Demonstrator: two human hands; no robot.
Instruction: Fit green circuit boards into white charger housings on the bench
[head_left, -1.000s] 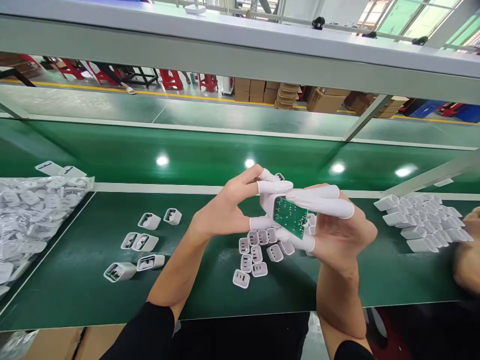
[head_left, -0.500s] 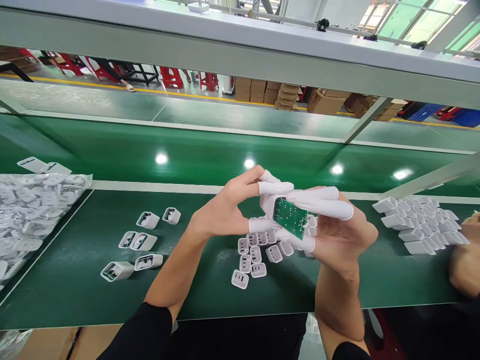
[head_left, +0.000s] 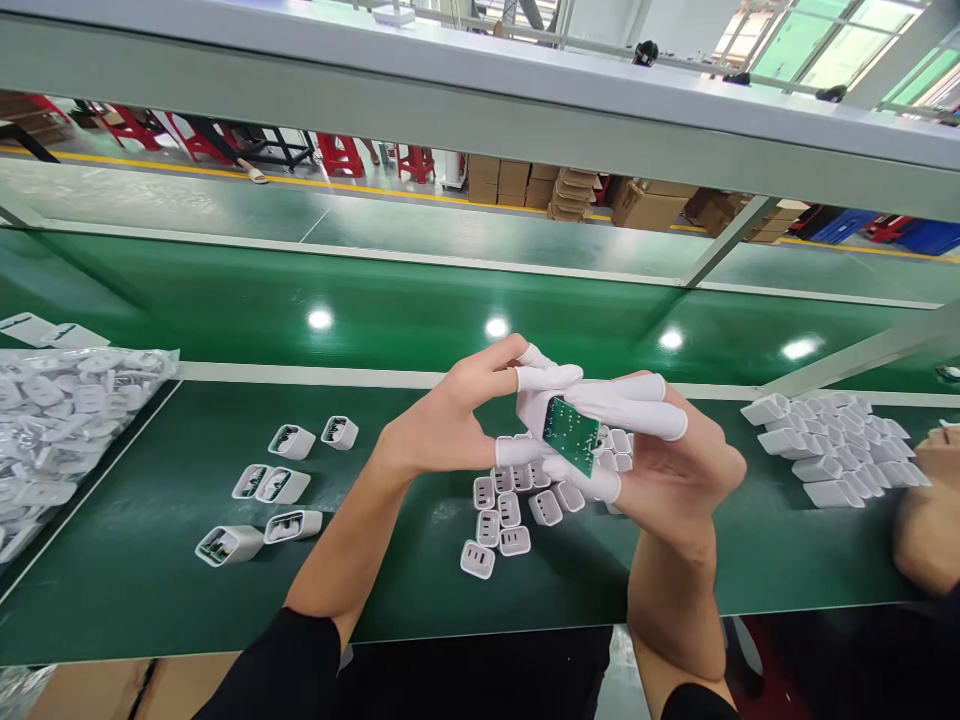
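My left hand (head_left: 465, 410), in white finger cots, is closed around a white plastic charger housing (head_left: 531, 410). My right hand (head_left: 660, 450), also in finger cots, grips a green circuit board (head_left: 571, 436) between thumb and fingers. The board sits partly inside the open end of the housing, tilted, with its soldered face toward me. Beneath my hands a group of white housings (head_left: 478, 560) lies on the green table, slotted ends up; my hands hide part of it. On the left are several housings (head_left: 229, 545) with boards inside.
A clear bag of white plastic parts (head_left: 67, 430) lies at the far left, with flat white pieces (head_left: 52, 332) behind it. Many white housings (head_left: 832, 450) stand in rows at right. Another person's arm (head_left: 930, 510) is beside them. A metal frame (head_left: 720, 245) spans the back.
The green board has gone deeper into the housing, and my right hand has moved slightly left with it. My left hand keeps its hold.
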